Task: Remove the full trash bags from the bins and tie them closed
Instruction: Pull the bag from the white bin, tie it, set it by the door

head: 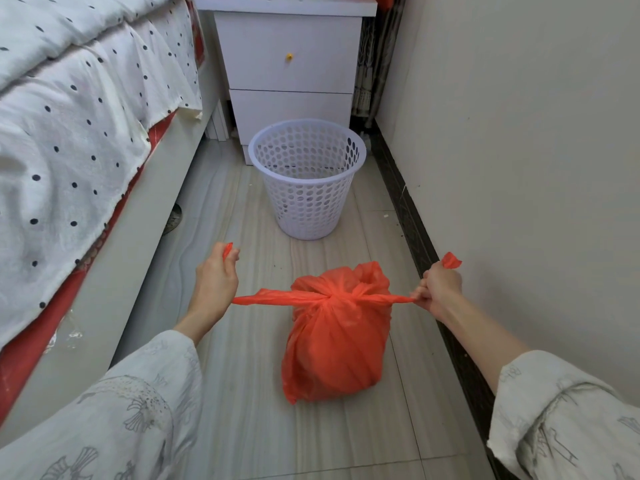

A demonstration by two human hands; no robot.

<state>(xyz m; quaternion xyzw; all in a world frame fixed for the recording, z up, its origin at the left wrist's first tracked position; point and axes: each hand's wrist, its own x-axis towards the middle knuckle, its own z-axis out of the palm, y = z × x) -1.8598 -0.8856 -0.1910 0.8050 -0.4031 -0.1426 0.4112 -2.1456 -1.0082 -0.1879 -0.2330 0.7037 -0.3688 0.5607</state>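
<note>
An orange trash bag (334, 344) stands full on the tiled floor between my arms. Its two top ends are crossed into a knot at the bag's top and stretch out sideways, taut. My left hand (216, 275) is shut on the left end, whose tip pokes out above my fist. My right hand (438, 287) is shut on the right end, its tip also sticking up. Behind the bag stands a white perforated bin (306, 202), with no liner in it.
A bed with a dotted white cover (69, 140) runs along the left. A white nightstand (289, 64) stands behind the bin. The wall (519, 133) with a dark baseboard closes the right side. A shoe shows under the bed edge.
</note>
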